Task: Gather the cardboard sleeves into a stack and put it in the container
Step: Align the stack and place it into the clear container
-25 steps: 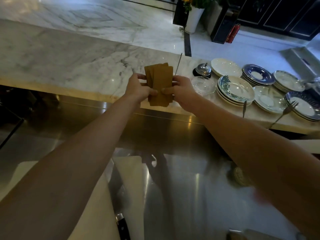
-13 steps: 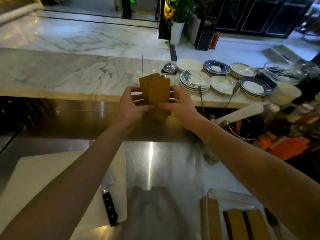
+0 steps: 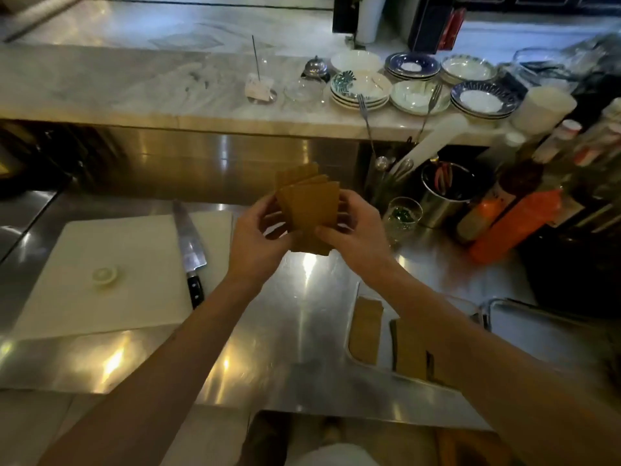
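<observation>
A fanned bunch of brown cardboard sleeves [image 3: 311, 203] is held upright above the steel counter. My left hand [image 3: 258, 243] grips its left edge and my right hand [image 3: 353, 233] grips its right and lower edge. The sleeves are uneven, their top corners spread apart. Lower right on the counter sits a clear container [image 3: 354, 358] with more brown sleeves [image 3: 366, 327] standing in rows inside; my right forearm hides part of it.
A white cutting board [image 3: 111, 270] lies at the left with a chef's knife [image 3: 190, 243] along its right edge. A glass [image 3: 401, 215], a metal cup [image 3: 443, 193] and bottles [image 3: 517, 216] stand at the right. Stacked plates [image 3: 361, 89] fill the marble ledge behind.
Both hands have come down from in front of the marble ledge toward me over the steel counter, still holding the sleeves. The view has tilted down, showing the container.
</observation>
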